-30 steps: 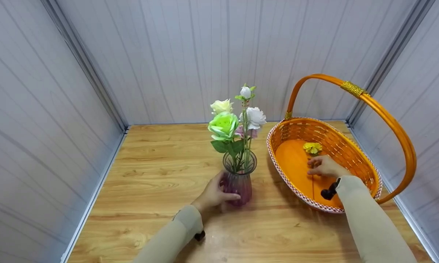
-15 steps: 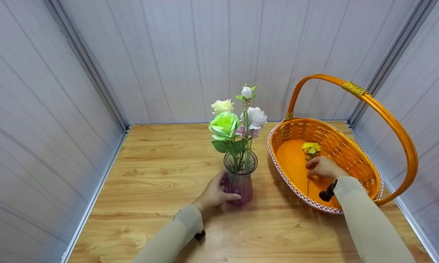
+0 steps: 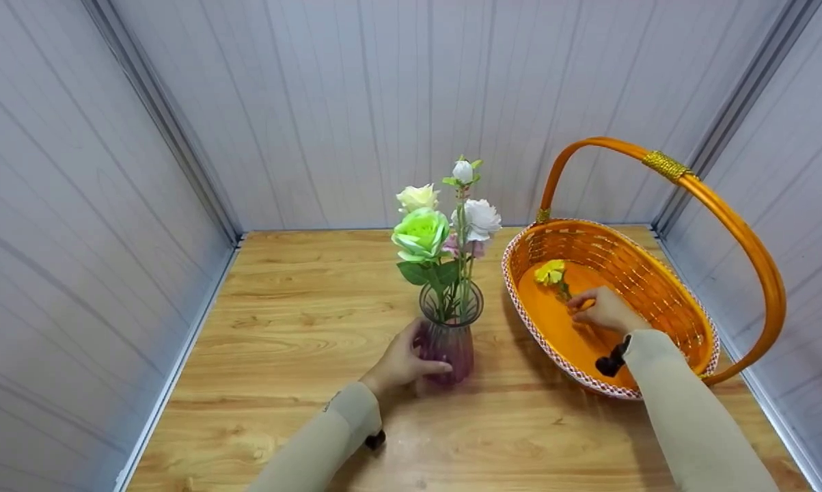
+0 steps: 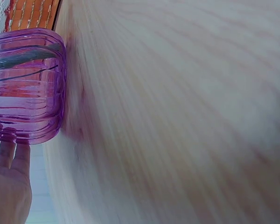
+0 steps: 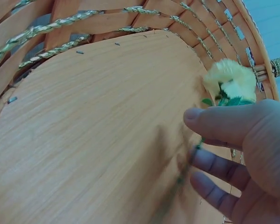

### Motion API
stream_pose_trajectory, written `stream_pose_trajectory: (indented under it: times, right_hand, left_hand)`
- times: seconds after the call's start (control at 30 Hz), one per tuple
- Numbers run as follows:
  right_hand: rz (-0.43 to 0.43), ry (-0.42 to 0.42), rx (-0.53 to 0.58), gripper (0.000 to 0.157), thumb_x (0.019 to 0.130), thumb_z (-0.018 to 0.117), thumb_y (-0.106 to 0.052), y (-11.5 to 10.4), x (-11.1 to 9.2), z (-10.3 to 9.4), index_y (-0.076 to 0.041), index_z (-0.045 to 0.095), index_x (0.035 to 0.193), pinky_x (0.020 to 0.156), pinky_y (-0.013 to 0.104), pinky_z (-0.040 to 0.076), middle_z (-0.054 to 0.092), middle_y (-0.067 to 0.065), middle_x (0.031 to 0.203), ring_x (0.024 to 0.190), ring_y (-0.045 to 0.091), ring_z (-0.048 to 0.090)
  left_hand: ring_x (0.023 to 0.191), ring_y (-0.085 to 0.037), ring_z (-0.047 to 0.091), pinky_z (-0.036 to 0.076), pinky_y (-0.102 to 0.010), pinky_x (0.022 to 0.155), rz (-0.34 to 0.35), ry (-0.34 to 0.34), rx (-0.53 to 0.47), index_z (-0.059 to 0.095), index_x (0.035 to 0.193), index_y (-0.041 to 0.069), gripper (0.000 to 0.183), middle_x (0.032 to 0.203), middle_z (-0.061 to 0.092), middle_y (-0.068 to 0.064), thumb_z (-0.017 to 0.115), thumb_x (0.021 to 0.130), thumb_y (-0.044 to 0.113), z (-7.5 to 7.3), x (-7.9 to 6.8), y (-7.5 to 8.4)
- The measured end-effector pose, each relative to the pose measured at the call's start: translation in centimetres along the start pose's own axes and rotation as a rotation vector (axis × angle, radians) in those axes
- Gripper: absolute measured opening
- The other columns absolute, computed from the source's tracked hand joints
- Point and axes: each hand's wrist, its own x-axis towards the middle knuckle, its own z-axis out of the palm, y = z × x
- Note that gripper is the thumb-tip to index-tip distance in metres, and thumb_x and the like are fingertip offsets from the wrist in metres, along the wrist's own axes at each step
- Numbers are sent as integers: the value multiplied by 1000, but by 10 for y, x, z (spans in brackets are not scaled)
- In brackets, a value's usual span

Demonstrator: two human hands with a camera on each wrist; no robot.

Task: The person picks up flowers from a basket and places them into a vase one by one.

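Observation:
My left hand (image 3: pixel 400 361) holds the lower body of a ribbed purple-pink glass vase (image 3: pixel 454 352), thumb in front; the left wrist view shows its fingertips on the vase's side (image 4: pixel 25 102). Artificial flowers stand in the vase: a green rose (image 3: pixel 421 234), a cream rose (image 3: pixel 417 198), white blooms (image 3: pixel 480 220) and a partly hidden pink one. Inside the orange wicker basket (image 3: pixel 633 277), my right hand (image 3: pixel 609 311) pinches the stem of a yellow artificial flower (image 3: pixel 551 272) between thumb and fingers. Its head (image 5: pixel 229 81) lies beyond my thumb in the right wrist view; the lower stem is blurred.
The basket's tall arched handle (image 3: pixel 738 236) rises over its right side. A red-and-white braided rim (image 3: pixel 532 331) edges it. Panelled walls (image 3: pixel 356 116) enclose the wooden table (image 3: pixel 281 328) at the back and both sides.
The yellow flower, gripped by my right hand, has swung its head to the left and its stem now slants. My right hand has shifted slightly; the left hand and vase stay put.

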Motion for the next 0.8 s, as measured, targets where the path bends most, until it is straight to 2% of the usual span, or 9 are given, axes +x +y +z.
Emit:
stream_pose_trajectory:
  times: [0.2, 0.4, 0.53, 0.63, 0.8]
  right_hand:
    - [-21, 48, 34, 28, 97, 72, 5, 1, 1, 2, 10, 71, 124, 78, 27, 51, 71, 22, 108, 92, 18, 60]
    - [17, 83, 119, 34, 101, 70, 1, 0, 1, -3, 12, 64, 133, 70, 23, 54, 67, 11, 103, 88, 14, 62]
    - [41, 98, 146, 33, 104, 68, -2, -1, -1, -7, 13, 66, 134, 67, 23, 56, 71, 15, 106, 84, 12, 64]
    - [56, 120, 164, 32, 106, 67, -5, -4, -3, -9, 13, 68, 132, 65, 27, 57, 74, 19, 107, 80, 16, 65]
    - [56, 154, 183, 34, 108, 67, -9, -10, -4, -14, 13, 67, 133, 61, 29, 55, 74, 11, 98, 79, 23, 66]
  left_hand:
    - [145, -29, 56, 45, -49, 127, -5, -11, -1, 51, 152, 11, 87, 149, 62, -11, 99, 79, 17, 0, 1, -1]
    - [145, -31, 56, 44, -51, 128, -5, -9, 9, 52, 151, 10, 87, 150, 62, -13, 100, 79, 17, 0, 1, -2]
    - [145, -31, 56, 44, -52, 128, -4, -7, 0, 52, 151, 11, 87, 150, 62, -13, 100, 79, 16, 0, 1, -1]
    - [146, -31, 55, 43, -51, 128, -8, -6, 3, 52, 152, 12, 88, 150, 62, -12, 100, 79, 18, 0, 1, -1]
    - [146, -30, 55, 43, -52, 128, -20, -1, 11, 52, 152, 12, 88, 151, 61, -11, 100, 79, 20, -1, 2, -3]
